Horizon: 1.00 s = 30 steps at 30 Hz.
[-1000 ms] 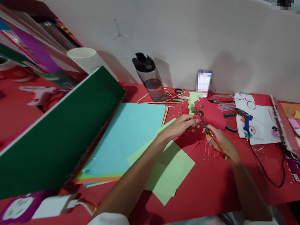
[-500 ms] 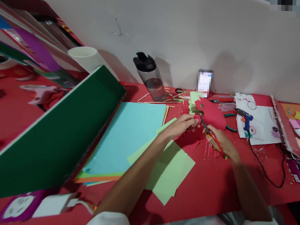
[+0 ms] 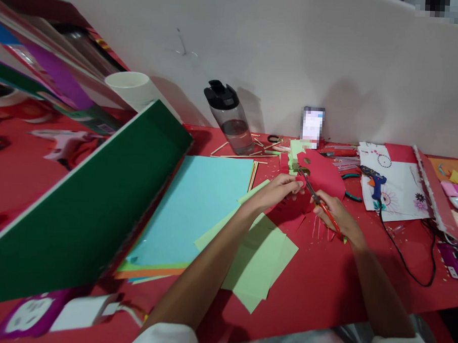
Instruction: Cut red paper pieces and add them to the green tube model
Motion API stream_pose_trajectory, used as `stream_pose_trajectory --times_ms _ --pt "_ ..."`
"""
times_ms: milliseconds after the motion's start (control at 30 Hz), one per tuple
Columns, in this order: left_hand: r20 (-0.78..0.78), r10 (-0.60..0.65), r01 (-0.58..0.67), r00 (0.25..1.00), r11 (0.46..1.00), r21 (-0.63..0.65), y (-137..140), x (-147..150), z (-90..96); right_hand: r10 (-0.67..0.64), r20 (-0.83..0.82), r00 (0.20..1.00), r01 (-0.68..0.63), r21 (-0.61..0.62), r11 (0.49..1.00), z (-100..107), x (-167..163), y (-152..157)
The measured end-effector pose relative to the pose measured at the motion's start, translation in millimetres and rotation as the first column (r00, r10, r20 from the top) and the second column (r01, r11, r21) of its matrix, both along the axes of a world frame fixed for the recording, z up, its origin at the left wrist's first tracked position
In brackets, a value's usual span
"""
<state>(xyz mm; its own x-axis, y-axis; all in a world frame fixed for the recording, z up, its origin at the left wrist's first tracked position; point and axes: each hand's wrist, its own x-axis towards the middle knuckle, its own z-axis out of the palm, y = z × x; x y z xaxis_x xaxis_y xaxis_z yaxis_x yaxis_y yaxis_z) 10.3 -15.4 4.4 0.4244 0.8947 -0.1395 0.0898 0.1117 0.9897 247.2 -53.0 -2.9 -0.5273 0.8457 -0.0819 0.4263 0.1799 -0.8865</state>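
My left hand point(image 3: 283, 189) pinches a small piece of red paper point(image 3: 300, 182) between thumb and fingertips. My right hand point(image 3: 335, 214) is wrapped round the red handles of a pair of scissors point(image 3: 319, 198), whose blades point up and left, right beside the small paper piece. Whether the blades touch its edge I cannot make out. Behind the blades lies a larger sheet of red paper point(image 3: 325, 174) with holes cut in it. Pale green sheets point(image 3: 261, 254) lie under and beside my left forearm.
A water bottle point(image 3: 234, 123) and a lit phone point(image 3: 312, 127) stand along the white wall. On the right are a blue glue gun point(image 3: 374, 183) with a black cord and teal-handled pliers point(image 3: 352, 196). A green board point(image 3: 94, 201) leans over light blue paper point(image 3: 205, 201) on the left.
The scissors' handles have drawn closer together in my right hand. My left hand keeps its place with the red paper, and the things on the table have not moved.
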Motion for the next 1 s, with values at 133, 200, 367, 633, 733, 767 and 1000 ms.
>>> stream_pose_trajectory --times_ms 133,200,367,633,733,767,1000 --pt "-0.001 0.004 -0.004 1.0 1.0 0.015 -0.6 0.2 1.9 -0.014 -0.006 1.0 0.014 -0.013 1.0 1.8 -1.5 -0.7" --pt "0.001 0.015 -0.015 1.0 1.0 0.024 -0.9 0.9 3.0 -0.025 -0.004 1.0 0.025 -0.02 1.0 2.4 -2.4 -1.2" --pt "0.0 0.037 -0.037 0.999 0.998 0.052 -0.2 3.2 1.0 -0.045 -0.023 0.999 0.043 -0.048 0.998 1.6 -3.5 -1.5" --pt "-0.035 0.098 -0.091 0.995 0.981 0.17 0.3 5.8 -5.4 -0.067 -0.013 0.998 0.066 -0.047 0.997 -2.0 -3.2 -1.9" --pt "-0.043 0.113 -0.103 0.993 0.976 0.193 -0.2 6.6 -5.2 -0.058 -0.013 0.998 0.057 -0.051 0.997 -2.9 -2.4 -2.1" --pt "-0.048 0.118 -0.107 0.992 0.974 0.2 -0.4 6.7 -4.7 -0.05 -0.016 0.999 0.049 -0.053 0.997 -3.1 -2.1 -2.0" --pt "-0.094 0.112 -0.083 0.989 0.961 0.265 -1.9 6.6 1.4 -0.022 -0.024 0.999 0.021 -0.054 0.998 -3.5 -1.8 -0.4"
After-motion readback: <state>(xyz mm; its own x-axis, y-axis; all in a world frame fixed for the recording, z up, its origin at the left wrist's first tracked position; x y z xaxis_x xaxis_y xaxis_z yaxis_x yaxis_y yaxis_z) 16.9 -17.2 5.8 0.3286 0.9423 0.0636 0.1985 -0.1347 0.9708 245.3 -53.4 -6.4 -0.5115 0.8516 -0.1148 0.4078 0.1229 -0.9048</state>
